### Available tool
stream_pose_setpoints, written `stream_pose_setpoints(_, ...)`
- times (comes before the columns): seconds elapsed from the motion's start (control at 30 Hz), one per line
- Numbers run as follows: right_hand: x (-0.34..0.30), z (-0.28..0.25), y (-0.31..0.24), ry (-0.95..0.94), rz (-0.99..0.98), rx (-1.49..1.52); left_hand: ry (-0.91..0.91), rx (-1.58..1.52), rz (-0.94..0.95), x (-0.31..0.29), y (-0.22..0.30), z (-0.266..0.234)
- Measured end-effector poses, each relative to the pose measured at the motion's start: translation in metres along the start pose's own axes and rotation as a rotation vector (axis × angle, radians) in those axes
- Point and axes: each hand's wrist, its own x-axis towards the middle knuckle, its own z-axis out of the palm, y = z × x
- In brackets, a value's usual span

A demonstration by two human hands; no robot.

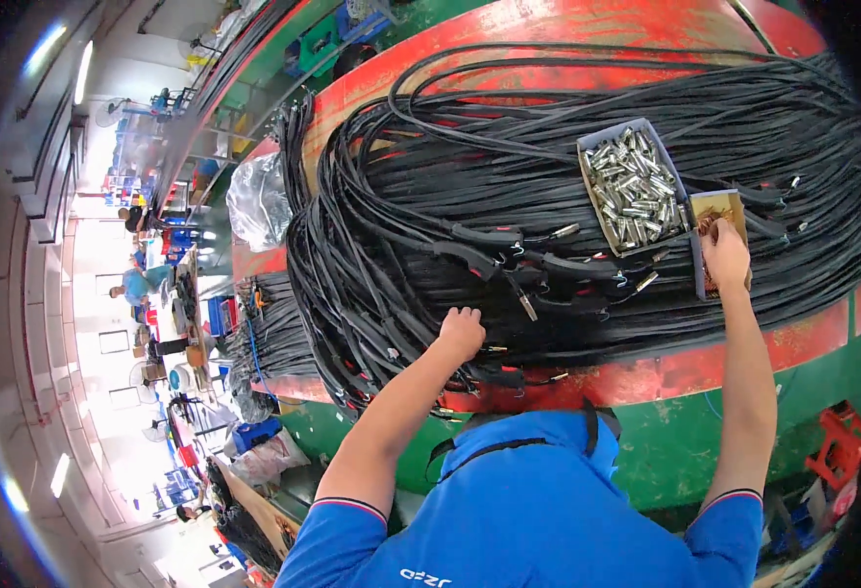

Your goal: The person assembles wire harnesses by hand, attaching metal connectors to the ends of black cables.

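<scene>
Long black cables point(509, 186) lie in a thick bundle, with black welding torch handles point(465, 257) at their near ends. My left hand point(462, 333) is closed, its fingers curled over a welding torch whose brass-coloured tip point(495, 349) pokes out beside it; the grip itself is mostly hidden. My right hand point(726, 257) reaches into a small cardboard box point(731, 204) of copper-coloured small parts. Its fingers are bent together among them, and what they pinch is hidden. Beside that box stands a larger open box point(582, 162) full of silver metal sleeves point(636, 186).
The cables cover most of a worn red table point(636, 377). A clear plastic bag point(259, 201) lies at its left end. A red plastic stool point(842, 446) stands on the green floor point(665, 431) at right. Other people work at benches far left.
</scene>
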Motion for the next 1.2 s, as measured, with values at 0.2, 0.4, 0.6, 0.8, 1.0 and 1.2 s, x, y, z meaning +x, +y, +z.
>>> stream_pose_setpoints(0.2, -0.015, -0.023, -0.011, 0.069, 0.15, 0.292, -0.024, 0.099, 0.057, 0.008, 0.004, 0.01)
stream_pose_setpoints(0.4, -0.054, -0.06, -0.048, 0.176, 0.2, 0.523, 0.036, 0.06, 0.234, -0.007, -0.021, 0.01)
stream_pose_setpoints(0.6, -0.134, -0.053, -0.1, 0.06, 0.315, 0.9, 0.222, -0.091, 0.255, -0.002, -0.016, -0.002)
stream_pose_setpoints(0.8, -0.198, -0.024, -0.17, -0.054, 0.485, 1.19, 0.332, -0.183, 0.382, 0.006, -0.015, -0.014)
stream_pose_setpoints(1.0, -0.226, -0.008, -0.208, -0.282, 0.619, 1.393, 0.366, -0.264, 0.549, -0.004, 0.0, -0.05)
stream_pose_setpoints(1.2, -0.215, -0.022, -0.251, -0.284, 0.683, 1.442, 0.471, -0.366, 0.539, -0.002, -0.004, -0.039)
